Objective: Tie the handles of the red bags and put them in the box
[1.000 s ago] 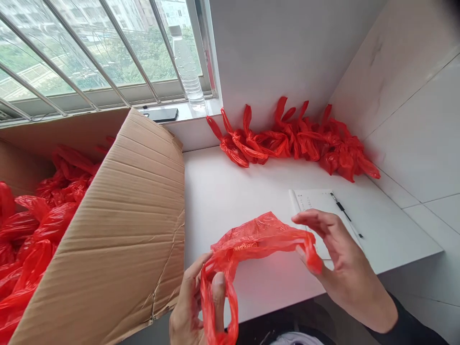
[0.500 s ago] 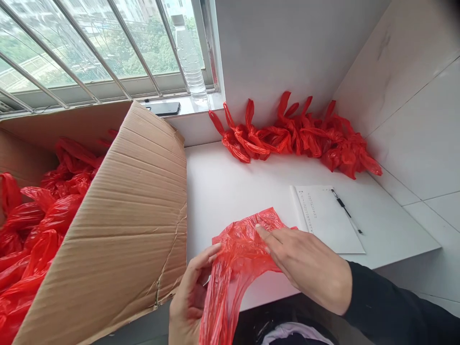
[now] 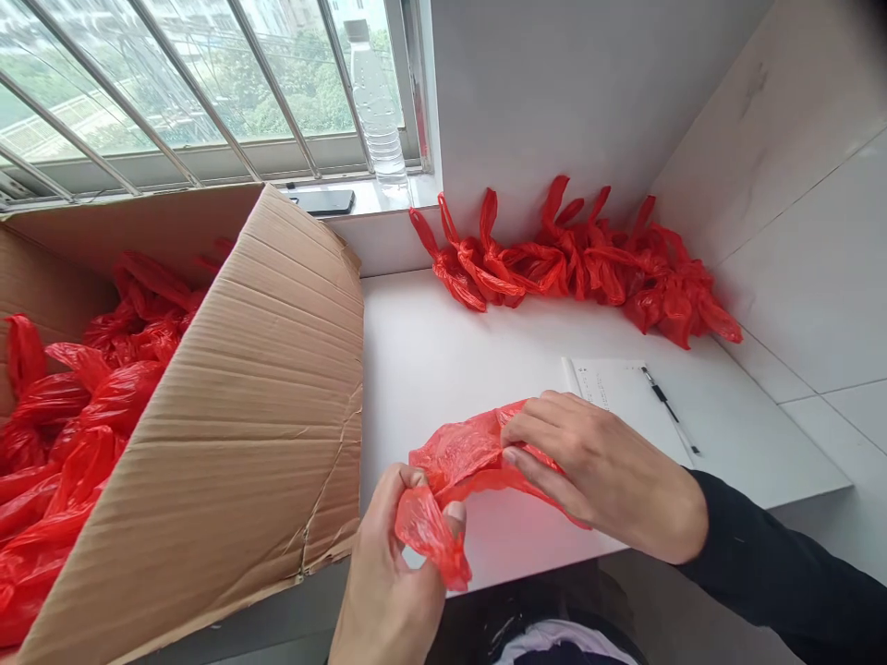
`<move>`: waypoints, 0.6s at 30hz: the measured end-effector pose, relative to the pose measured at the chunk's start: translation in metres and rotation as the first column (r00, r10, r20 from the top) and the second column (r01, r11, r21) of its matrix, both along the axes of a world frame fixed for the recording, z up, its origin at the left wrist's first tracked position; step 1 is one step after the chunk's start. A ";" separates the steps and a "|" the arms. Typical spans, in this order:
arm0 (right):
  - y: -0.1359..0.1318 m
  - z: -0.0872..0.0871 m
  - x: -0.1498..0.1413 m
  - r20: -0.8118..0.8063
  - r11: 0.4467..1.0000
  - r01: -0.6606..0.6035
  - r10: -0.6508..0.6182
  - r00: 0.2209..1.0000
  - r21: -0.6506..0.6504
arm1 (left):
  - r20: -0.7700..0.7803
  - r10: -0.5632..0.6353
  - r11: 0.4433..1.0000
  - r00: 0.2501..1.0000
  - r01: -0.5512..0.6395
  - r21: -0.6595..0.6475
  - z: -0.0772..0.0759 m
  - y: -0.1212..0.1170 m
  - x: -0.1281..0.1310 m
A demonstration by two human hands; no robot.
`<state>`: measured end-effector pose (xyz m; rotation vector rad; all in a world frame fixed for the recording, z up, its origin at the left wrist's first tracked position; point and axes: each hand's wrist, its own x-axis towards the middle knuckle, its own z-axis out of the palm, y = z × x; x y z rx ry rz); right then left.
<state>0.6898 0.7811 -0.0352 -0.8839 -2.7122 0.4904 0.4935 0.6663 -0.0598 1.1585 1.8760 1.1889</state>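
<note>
A thin red plastic bag (image 3: 461,450) lies crumpled at the front edge of the white table (image 3: 430,360), stretched between my hands. My left hand (image 3: 406,554) grips its near end, with a bunched piece poking out between thumb and fingers. The fingers of my right hand (image 3: 589,462) are curled on the bag's right part, pinching the film; the fingertips are partly hidden. Just behind my right hand lies a paper pad (image 3: 616,374) with rows of writing, and a black pen (image 3: 665,402) rests on it.
A cardboard box (image 3: 242,416) full of red plastic bags (image 3: 125,397) stands on the left, its flap beside the table. Knotted red bags (image 3: 575,254) line the wall at the back. A water bottle (image 3: 378,111) and a phone (image 3: 322,201) are on the windowsill.
My left hand has closed round the bag's near end, which hung down loose before. My right hand has gone from lying flat on the bag to curled fingers gripping it.
</note>
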 end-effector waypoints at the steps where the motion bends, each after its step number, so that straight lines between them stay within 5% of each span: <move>1: 0.001 0.001 0.001 -0.021 1.000 0.009 -0.009 1.000 0.021 | -0.006 -0.029 0.999 1.000 0.029 -0.017 0.001 -0.001 0.002; 7: 0.010 0.003 0.010 -0.060 0.994 0.036 -0.030 0.998 0.101 | -0.029 -0.243 0.969 0.970 0.244 0.030 0.003 -0.015 -0.018; 12: 0.014 0.006 0.010 -0.045 0.988 0.027 -0.020 0.999 0.155 | -0.137 -0.239 0.971 0.961 0.241 -0.006 0.009 -0.012 -0.036; 18: 0.015 0.013 0.005 -0.040 0.976 -0.009 0.018 0.999 0.218 | -0.362 -0.208 0.978 0.909 0.183 -0.104 0.016 0.009 -0.012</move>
